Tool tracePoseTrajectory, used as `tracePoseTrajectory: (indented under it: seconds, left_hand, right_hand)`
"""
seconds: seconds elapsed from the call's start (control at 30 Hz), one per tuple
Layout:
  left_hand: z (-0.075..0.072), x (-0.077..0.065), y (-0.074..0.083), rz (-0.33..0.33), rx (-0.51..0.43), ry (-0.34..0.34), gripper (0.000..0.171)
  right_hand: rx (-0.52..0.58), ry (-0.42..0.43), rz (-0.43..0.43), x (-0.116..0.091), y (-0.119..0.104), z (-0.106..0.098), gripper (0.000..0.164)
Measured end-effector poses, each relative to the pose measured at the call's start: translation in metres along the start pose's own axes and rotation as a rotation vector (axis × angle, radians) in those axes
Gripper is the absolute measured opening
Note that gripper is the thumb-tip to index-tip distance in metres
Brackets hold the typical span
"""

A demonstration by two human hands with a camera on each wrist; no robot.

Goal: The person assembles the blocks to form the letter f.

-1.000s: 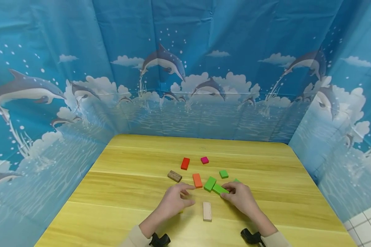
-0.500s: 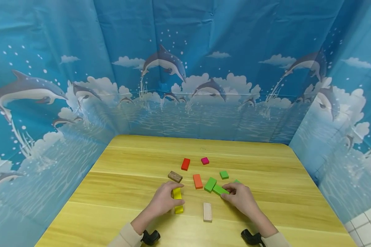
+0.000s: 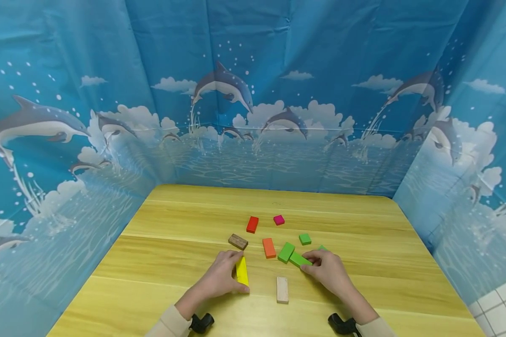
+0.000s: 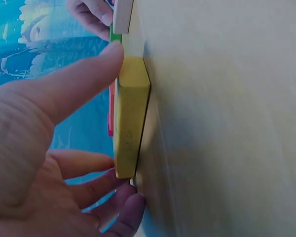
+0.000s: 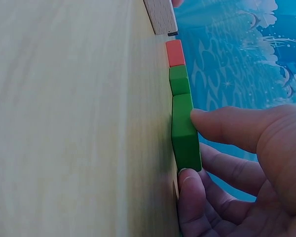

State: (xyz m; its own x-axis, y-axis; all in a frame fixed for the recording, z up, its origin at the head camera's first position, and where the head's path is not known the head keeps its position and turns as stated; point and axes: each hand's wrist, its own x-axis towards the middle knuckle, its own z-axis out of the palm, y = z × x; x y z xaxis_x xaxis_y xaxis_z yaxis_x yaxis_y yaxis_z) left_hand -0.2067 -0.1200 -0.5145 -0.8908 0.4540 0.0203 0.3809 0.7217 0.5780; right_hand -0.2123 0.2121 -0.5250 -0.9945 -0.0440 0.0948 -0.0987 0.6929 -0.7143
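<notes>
Flat on the table lies a yellow block [image 3: 241,272], its long sides pointing away from me. My left hand [image 3: 219,276] spans it lengthwise, thumb at the near end and fingertips at the far end; the left wrist view shows the same yellow block [image 4: 130,123] between them. My right hand [image 3: 330,270] pinches the right end of a green block [image 3: 299,260], with the thumb [image 5: 222,126] along its edge and fingertips at its end. The other end of that block meets a second green block [image 3: 286,252]. A pale wooden block [image 3: 282,290] lies between the hands.
Beyond the hands lie an orange block [image 3: 269,248], a brown block [image 3: 238,241], a red block [image 3: 252,224], a small magenta block [image 3: 279,220] and a small green block [image 3: 305,239]. Another green piece [image 3: 322,247] is mostly hidden behind the right hand. A dolphin-print curtain [image 3: 253,154] surrounds the table.
My left hand has moved left from beside the orange block to the yellow block, and its thumb has slid to the near end. The right hand stays on the green block.
</notes>
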Motion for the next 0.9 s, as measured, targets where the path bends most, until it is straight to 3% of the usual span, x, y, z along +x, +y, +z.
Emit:
tracePoseTrajectory:
  seconds: [0.17,0.43,0.9]
  left_hand:
    - [-0.001,-0.002,-0.002,0.032,0.041,-0.035,0.107]
    - [0.003,0.0,-0.005,0.055,0.049,-0.028,0.099]
    - [0.006,0.018,0.004,0.066,-0.1,-0.053,0.084]
  right_hand:
    - [0.002,-0.005,-0.004,-0.001,-0.001,-0.001,0.027]
    - [-0.005,0.003,-0.006,0.0,0.002,0.0,0.026]
    - [0.009,0.002,-0.01,-0.001,0.001,0.0,0.025]
